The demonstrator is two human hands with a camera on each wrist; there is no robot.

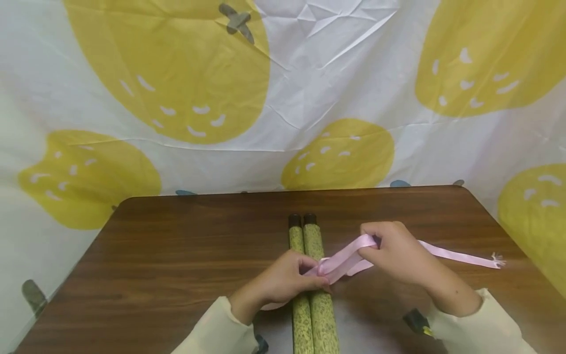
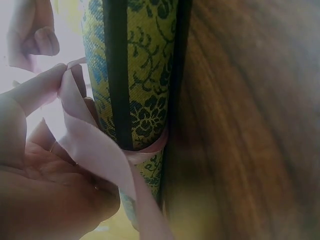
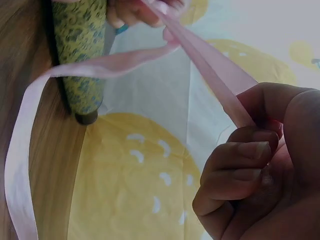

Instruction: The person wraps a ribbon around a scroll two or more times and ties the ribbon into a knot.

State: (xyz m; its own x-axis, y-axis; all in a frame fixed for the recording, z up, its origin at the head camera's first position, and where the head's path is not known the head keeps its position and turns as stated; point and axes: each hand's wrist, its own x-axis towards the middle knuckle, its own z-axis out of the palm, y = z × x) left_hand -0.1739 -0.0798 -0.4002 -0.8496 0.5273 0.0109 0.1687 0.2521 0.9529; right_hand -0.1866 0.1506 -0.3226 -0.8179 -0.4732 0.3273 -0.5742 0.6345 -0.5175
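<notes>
Two rolled scrolls [image 1: 325, 322] covered in yellow-green brocade with a dark floral pattern lie side by side on the table, dark knobs at their far ends. A pink satin ribbon [image 1: 347, 258] wraps around the brocade roll, as the left wrist view shows. Over the scrolls, my left hand [image 1: 289, 278] pinches the ribbon between thumb and fingers where it gathers. To the right and a little higher, my right hand [image 1: 398, 253] grips a loop of the ribbon [image 3: 215, 70], which stretches between both hands. One frayed ribbon tail trails right, behind the right wrist.
The brown wood-grain table [image 1: 177, 246] has rounded far corners. Behind it hangs a white cloth [image 1: 300, 98] printed with large yellow fruit. Pale sleeves [image 1: 221, 329] cover both forearms.
</notes>
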